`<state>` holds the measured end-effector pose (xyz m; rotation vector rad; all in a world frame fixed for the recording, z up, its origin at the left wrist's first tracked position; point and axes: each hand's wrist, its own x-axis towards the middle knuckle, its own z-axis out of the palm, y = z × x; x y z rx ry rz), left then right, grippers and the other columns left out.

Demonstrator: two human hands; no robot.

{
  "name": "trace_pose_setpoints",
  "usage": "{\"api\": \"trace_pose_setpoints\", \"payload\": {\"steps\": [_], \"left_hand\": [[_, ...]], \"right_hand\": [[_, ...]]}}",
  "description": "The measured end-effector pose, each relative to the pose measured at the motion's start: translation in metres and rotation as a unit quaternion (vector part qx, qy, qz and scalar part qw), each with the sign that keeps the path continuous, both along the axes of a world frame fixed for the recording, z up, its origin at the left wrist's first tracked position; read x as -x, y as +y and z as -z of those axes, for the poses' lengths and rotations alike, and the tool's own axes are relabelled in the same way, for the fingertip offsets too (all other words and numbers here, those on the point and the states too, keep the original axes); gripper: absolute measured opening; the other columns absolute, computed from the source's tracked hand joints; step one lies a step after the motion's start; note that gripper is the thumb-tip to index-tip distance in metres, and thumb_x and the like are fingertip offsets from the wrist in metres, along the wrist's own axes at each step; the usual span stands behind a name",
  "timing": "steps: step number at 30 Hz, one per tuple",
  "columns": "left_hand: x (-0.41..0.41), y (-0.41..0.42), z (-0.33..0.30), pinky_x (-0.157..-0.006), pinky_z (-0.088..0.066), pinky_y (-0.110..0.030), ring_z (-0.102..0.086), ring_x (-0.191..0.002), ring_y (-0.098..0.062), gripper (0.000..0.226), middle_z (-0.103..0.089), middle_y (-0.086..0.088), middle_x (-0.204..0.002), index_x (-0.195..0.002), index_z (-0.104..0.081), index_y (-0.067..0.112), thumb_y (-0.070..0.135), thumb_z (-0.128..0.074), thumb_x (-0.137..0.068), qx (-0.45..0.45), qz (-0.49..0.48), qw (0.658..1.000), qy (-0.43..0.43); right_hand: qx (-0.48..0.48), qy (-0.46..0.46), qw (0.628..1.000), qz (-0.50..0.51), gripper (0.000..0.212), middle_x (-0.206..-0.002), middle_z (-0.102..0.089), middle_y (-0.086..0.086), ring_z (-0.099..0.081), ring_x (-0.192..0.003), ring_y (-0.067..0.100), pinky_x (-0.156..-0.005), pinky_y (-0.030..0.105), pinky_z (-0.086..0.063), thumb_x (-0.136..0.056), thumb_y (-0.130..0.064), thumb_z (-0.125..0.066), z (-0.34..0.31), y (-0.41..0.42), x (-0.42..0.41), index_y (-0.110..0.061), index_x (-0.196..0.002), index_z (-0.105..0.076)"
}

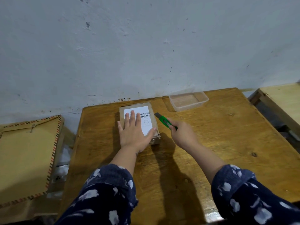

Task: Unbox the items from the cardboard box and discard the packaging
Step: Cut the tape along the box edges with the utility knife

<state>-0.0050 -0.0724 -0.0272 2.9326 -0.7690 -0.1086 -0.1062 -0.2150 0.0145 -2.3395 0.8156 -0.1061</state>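
One cardboard box (146,125) sits sealed at the counter's (211,143) twelve o'clock edge, the left hand (135,133) flat on its label, grip released, fingers straight. At three o'clock of it, the right hand (184,134) has its grip clenched round one green cutter (164,121), blade out. A slip could nick the thumb nearest the blade or cut the contents. One clear tub (189,100) waits at one o'clock.

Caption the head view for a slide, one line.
Left hand presses flat on the sealed cardboard box while right hand aims a green utility knife at its edge.
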Motion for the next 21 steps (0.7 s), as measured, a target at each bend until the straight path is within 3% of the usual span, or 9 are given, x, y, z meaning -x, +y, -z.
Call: {"api": "trace_pose_setpoints", "payload": {"steps": [4,7,10,13,16,21], "left_hand": [[0.000,0.000,-0.001,-0.118,0.001,-0.055,0.013,-0.147,-0.024,0.096,0.011,-0.003,-0.161,-0.153,0.002,0.021,0.081,-0.002,-0.078,0.001,0.000,1.000,0.006],[0.000,0.001,-0.002,-0.118,0.000,-0.055,0.014,-0.147,-0.023,0.093,0.011,-0.002,-0.161,-0.153,0.002,0.022,0.079,-0.006,-0.081,0.001,0.005,1.000,0.009],[0.000,0.003,-0.006,-0.117,0.003,-0.055,0.015,-0.147,-0.023,0.104,0.012,-0.001,-0.161,-0.153,0.002,0.022,0.087,-0.006,-0.073,0.002,0.006,1.000,0.027],[0.000,0.002,-0.013,-0.117,0.004,-0.056,0.014,-0.147,-0.023,0.118,0.010,-0.001,-0.161,-0.153,-0.002,0.021,0.094,-0.009,-0.061,0.004,0.003,0.999,0.054],[-0.002,-0.002,-0.021,-0.115,0.004,-0.060,0.015,-0.147,-0.025,0.120,0.012,-0.002,-0.161,-0.153,-0.001,0.020,0.095,-0.025,-0.062,-0.022,-0.001,0.996,0.082],[0.003,-0.008,-0.030,-0.110,0.010,-0.065,0.024,-0.144,-0.026,0.115,0.022,0.002,-0.159,-0.152,0.009,0.020,0.085,-0.041,-0.071,-0.053,0.013,0.989,0.136]], "right_hand": [[-0.004,0.007,1.000,-0.001,0.038,-0.119,-0.068,0.002,-0.066,-0.090,0.023,-0.065,0.027,-0.051,-0.096,-0.021,-0.047,0.002,0.002,0.013,-0.031,-0.132,-0.054],[-0.051,0.004,0.998,0.032,0.038,-0.117,-0.069,0.002,-0.060,-0.070,0.017,-0.050,0.024,-0.042,-0.097,-0.023,-0.047,0.006,0.003,0.013,-0.032,-0.133,-0.054],[-0.092,-0.004,0.994,0.050,0.042,-0.112,-0.070,0.007,-0.061,-0.069,0.016,-0.052,0.029,-0.048,-0.097,-0.024,-0.047,0.008,0.004,0.017,-0.034,-0.138,-0.047],[-0.161,-0.009,0.985,0.069,0.046,-0.097,-0.072,0.005,-0.060,-0.054,0.011,-0.046,0.026,-0.045,-0.097,-0.023,-0.049,0.008,0.003,0.025,-0.035,-0.141,-0.040],[-0.211,-0.021,0.973,0.087,0.038,-0.082,-0.069,-0.003,-0.066,-0.055,0.014,-0.057,0.031,-0.054,-0.097,-0.022,-0.050,0.006,0.000,0.030,-0.027,-0.135,-0.051],[-0.242,-0.039,0.967,0.077,0.036,-0.083,-0.070,-0.001,-0.061,-0.055,0.011,-0.057,0.029,-0.050,-0.096,-0.019,-0.052,0.004,-0.003,0.041,-0.027,-0.130,-0.055]]}}
